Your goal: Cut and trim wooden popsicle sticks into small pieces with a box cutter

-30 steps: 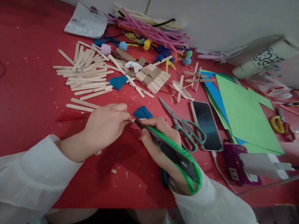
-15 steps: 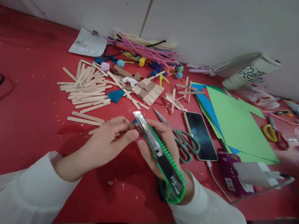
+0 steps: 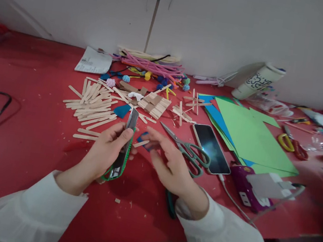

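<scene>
Utility knife, green, clasped in fingers of left hand, blade end at 12 o'clock. Right hand fingers extended over short stick and blue scrap; grip cannot be told. Scissors and phone crowd its 2 o'clock; craft sticks at 11 o'clock on tabletop.

Place: a craft corner at a plain white wall
Evidence: red tabletop strewn with craft sticks, pipe cleaners, coloured paper, scissors
</scene>
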Motion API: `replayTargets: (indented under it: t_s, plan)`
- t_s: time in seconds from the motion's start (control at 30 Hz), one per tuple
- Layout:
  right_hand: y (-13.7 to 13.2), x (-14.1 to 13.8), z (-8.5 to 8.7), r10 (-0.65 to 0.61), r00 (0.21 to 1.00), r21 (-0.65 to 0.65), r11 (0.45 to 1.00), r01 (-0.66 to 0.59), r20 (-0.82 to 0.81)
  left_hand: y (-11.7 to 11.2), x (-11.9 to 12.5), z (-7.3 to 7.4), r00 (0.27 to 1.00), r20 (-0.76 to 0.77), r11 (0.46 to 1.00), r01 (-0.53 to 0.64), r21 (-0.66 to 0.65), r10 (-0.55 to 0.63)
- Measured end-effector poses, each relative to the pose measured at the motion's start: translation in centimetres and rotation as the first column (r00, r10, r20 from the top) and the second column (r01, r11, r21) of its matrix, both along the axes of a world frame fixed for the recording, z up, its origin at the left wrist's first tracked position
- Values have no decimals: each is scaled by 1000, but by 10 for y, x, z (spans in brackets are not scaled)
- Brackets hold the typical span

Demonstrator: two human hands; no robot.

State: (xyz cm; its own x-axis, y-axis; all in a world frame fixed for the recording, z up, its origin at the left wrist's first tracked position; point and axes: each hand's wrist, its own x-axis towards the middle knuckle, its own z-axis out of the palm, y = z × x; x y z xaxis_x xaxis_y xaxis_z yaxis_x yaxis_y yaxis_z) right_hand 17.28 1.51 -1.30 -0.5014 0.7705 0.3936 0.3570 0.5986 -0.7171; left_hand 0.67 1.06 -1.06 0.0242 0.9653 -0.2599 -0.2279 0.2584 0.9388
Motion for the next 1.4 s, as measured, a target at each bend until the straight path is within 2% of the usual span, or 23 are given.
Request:
replayTargets:
  t_s: [0.07,0.2,0.3,0.37,0.43,0.53,0.6,0.63,0.67,0.73,0.8,0.9,1.0,1.07,1.13,1.2,1.3,1.33,1.4]
  plan:
    - [0,0,3,-10,993,-209,978,-15,-118,-2,-1,3,996,-64,998,61,-9,-62]
    - [3,-2,6,-116,974,-493,870,5,-196,-6,-1,8,931,-163,945,323,-43,-326]
    - [7,0,6,-201,948,-590,807,17,-247,-7,-3,11,882,-41,882,466,-70,-469]
    - [10,3,6,-284,923,-615,786,68,-261,-6,-6,12,841,47,837,542,-73,-540]
    - [15,7,8,-334,909,-620,776,115,-249,-5,-9,13,807,53,804,591,-60,-589]
    - [19,17,15,-325,939,-509,830,228,-109,-3,-13,14,810,-57,812,581,-47,-583]
    - [16,28,23,-328,936,-317,881,352,128,-1,-15,13,819,-132,829,558,-38,-558]
    - [13,34,26,-344,897,-194,894,403,278,0,-16,12,823,-161,837,547,-34,-544]
    - [7,40,29,-369,820,-74,894,441,437,1,-17,12,825,-183,842,539,-30,-534]
    - [-9,52,31,-369,665,71,900,429,649,2,-19,11,830,-215,852,524,-19,-515]
    - [-29,59,25,-363,555,133,902,412,749,1,-20,13,832,-246,861,509,-19,-497]
    - [-57,59,8,-380,532,204,910,360,757,-3,-20,21,803,-277,845,528,-81,-528]
    - [-72,52,-8,-425,555,216,890,403,716,-7,-20,28,742,-316,806,563,-185,-591]
    - [-73,48,-12,-453,583,167,863,477,675,-9,-21,31,709,-349,789,569,-230,-613]
    - [-69,47,-9,-460,650,51,837,544,605,-9,-22,31,682,-373,776,576,-257,-629]
    - [-62,50,-4,-455,759,-128,814,566,465,-9,-25,30,665,-391,771,574,-277,-636]
    - [-49,55,5,-431,890,-468,762,448,150,-8,-28,26,663,-409,778,557,-290,-627]
    - [-45,56,6,-424,905,-557,742,373,41,-8,-28,25,667,-411,782,556,-282,-622]
    - [-37,55,5,-414,895,-656,724,213,-167,-7,-29,24,683,-397,787,568,-240,-613]
